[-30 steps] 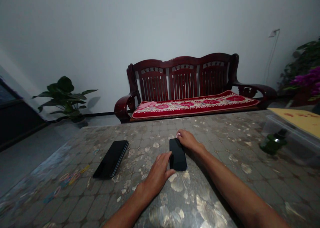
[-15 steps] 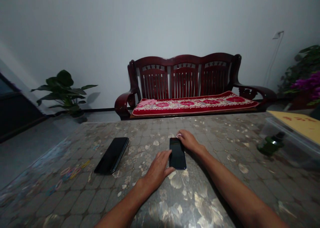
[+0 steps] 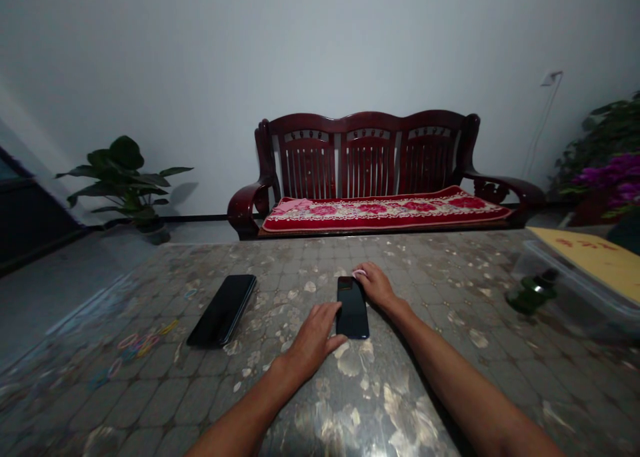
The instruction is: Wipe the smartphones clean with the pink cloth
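A black phone (image 3: 352, 307) lies flat on the patterned table (image 3: 400, 390). My left hand (image 3: 314, 340) rests beside its near left edge, fingers stretched flat and touching the phone's side. My right hand (image 3: 375, 286) lies at the phone's far right corner, fingers curled around a small pale thing that I cannot make out. A second black phone (image 3: 223, 309) lies flat further left, apart from both hands.
Several coloured rubber bands (image 3: 143, 341) lie at the table's left. A dark green bottle (image 3: 531, 294) and a clear plastic box (image 3: 585, 290) with a yellow lid stand at the right. A dark wooden bench (image 3: 373, 177) with a red cushion is beyond the table.
The view has shifted slightly; both hands and both phones keep their places on the table.
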Tool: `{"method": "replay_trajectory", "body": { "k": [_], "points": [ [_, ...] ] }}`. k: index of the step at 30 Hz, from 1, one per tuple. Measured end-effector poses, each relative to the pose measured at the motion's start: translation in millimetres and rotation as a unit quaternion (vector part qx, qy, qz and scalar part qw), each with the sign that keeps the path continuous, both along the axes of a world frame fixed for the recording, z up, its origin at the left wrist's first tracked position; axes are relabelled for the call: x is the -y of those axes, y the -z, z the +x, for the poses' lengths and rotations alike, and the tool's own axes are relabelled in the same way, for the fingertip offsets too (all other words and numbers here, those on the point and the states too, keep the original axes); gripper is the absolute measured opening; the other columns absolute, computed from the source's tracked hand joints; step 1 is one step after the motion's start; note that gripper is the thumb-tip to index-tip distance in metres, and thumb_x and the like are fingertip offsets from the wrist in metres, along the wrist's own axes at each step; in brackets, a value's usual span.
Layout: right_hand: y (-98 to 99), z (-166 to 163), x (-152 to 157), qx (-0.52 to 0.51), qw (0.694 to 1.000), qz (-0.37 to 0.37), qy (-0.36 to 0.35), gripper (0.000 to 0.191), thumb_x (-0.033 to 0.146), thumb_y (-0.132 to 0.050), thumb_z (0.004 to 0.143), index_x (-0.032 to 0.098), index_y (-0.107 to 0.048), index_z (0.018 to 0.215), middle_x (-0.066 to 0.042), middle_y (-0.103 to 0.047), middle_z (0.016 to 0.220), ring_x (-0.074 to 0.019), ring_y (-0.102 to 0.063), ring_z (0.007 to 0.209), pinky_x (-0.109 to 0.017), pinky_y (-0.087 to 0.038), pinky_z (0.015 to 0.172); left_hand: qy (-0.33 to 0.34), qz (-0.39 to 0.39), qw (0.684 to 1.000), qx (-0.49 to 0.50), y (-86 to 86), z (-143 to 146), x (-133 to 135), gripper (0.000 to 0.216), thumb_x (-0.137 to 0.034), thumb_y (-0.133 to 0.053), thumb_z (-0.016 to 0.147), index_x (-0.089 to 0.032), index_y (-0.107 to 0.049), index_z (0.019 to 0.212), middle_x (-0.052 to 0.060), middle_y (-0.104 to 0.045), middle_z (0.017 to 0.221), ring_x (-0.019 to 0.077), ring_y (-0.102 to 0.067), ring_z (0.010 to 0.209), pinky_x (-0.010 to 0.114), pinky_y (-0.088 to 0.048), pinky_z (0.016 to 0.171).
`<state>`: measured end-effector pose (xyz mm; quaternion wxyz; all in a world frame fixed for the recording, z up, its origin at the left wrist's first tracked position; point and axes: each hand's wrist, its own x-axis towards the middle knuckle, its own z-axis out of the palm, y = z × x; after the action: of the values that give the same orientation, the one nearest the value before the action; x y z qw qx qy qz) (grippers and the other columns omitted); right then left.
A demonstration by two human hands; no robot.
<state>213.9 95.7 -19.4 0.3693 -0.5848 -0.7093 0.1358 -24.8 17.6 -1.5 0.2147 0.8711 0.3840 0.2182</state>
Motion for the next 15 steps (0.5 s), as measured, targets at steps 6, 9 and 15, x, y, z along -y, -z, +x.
{"method": "replay_trajectory", "body": {
  "k": [6,9,15],
  "points": [
    [0.1,-6,4,0.053,0.998,0.038,0.0,0.015,0.02,-0.051,0.094,0.02,-0.066,0.089,-0.006,-0.065,0.094,-0.0202,-0.055,0.093,-0.029,-0.04,0.085,0.007,0.008,1.0,0.009,2.4,-1,-1,0.059,-0.017,-0.069,0.084,-0.022,-0.047,0.139,0.014,-0.058,0.137,0.0304,-0.053,0.126,0.053,-0.043,0.108],
    [-2.4,-10,9,0.106,0.993,0.051,0.003,0.018,0.02,-0.048,0.097,0.02,-0.066,0.092,-0.008,-0.064,0.095,-0.0216,-0.053,0.094,-0.03,-0.039,0.086,0.007,0.01,1.0,0.011,3.3,-1,-1,0.059,-0.018,-0.07,0.084,-0.022,-0.048,0.138,0.013,-0.059,0.136,0.031,-0.053,0.126,0.053,-0.044,0.108],
    [-10.4,-16,16,0.159,0.986,0.039,0.027,0.023,0.016,-0.043,0.099,0.02,-0.065,0.096,-0.009,-0.064,0.098,-0.022,-0.052,0.094,-0.029,-0.038,0.086,0.003,0.013,1.0,0.012,0.9,1,1,0.058,-0.018,-0.072,0.084,-0.022,-0.049,0.138,0.013,-0.06,0.134,0.0296,-0.055,0.124,0.052,-0.043,0.108]
  ]
}}
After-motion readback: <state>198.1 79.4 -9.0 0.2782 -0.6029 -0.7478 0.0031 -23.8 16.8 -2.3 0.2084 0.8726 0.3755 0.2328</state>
